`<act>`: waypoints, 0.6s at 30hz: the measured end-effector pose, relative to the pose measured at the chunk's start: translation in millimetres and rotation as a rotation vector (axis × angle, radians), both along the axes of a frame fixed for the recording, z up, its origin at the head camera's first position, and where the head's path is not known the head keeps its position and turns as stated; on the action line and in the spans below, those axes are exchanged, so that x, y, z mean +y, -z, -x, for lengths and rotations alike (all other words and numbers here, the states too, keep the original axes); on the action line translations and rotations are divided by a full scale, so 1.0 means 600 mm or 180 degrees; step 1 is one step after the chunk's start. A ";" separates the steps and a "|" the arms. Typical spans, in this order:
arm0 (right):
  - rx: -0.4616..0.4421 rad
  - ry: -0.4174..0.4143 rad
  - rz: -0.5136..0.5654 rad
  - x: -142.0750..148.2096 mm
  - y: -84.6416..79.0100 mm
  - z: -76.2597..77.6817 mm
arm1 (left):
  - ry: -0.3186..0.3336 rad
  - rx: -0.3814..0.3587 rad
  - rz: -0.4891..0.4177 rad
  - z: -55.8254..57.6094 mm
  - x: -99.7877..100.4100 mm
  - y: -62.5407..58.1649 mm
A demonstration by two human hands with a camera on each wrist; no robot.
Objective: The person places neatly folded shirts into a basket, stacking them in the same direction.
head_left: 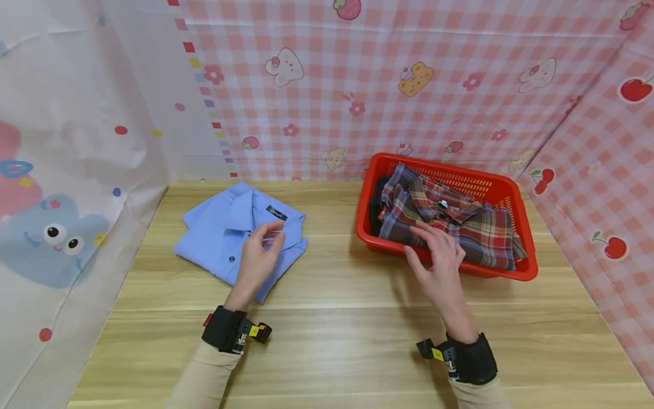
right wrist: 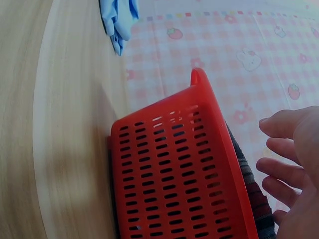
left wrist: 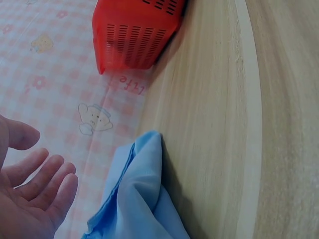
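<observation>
A folded light blue shirt (head_left: 214, 233) lies on the left of the table, its collar and dark label facing up. Above its right part hovers my left hand (head_left: 259, 255), fingers loosely bent and holding nothing; the left wrist view shows a gap between that hand (left wrist: 30, 194) and the blue cloth (left wrist: 144, 194). On the right stands a red plastic basket (head_left: 526, 250) with a folded plaid shirt (head_left: 475, 233) inside. My right hand (head_left: 439, 264) is over the basket's front rim, fingers spread and relaxed, gripping nothing. In the right wrist view it is beside the basket wall (right wrist: 169, 169).
Dark cloth (head_left: 377, 207) shows under the plaid shirt at the basket's left end. The wooden table (head_left: 332, 335) meets a pink checked curtain (head_left: 327, 102) at the back. White cloth (head_left: 76, 142) hangs on the left, and more checked cloth (head_left: 587, 187) on the right.
</observation>
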State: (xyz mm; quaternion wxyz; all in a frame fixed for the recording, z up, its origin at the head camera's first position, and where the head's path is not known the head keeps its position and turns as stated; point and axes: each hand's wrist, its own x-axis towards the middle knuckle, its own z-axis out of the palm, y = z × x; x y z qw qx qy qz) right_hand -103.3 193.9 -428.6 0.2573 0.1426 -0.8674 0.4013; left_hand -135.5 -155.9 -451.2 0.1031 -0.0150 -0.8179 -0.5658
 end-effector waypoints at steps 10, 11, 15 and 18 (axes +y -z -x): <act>0.0003 -0.0126 -0.0144 -0.018 0.009 0.001 | -0.0021 -0.0065 -0.0011 -0.001 -0.012 0.000; -0.0003 -0.0141 -0.0159 -0.021 0.010 0.000 | -0.0022 -0.0074 -0.0022 -0.001 -0.013 -0.001; -0.0015 -0.0213 -0.0182 -0.030 0.011 -0.003 | -0.0032 -0.0111 -0.0034 -0.004 -0.017 -0.002; 0.0004 -0.0278 -0.0186 -0.036 0.012 -0.002 | -0.0065 -0.0126 -0.0025 -0.004 -0.021 -0.001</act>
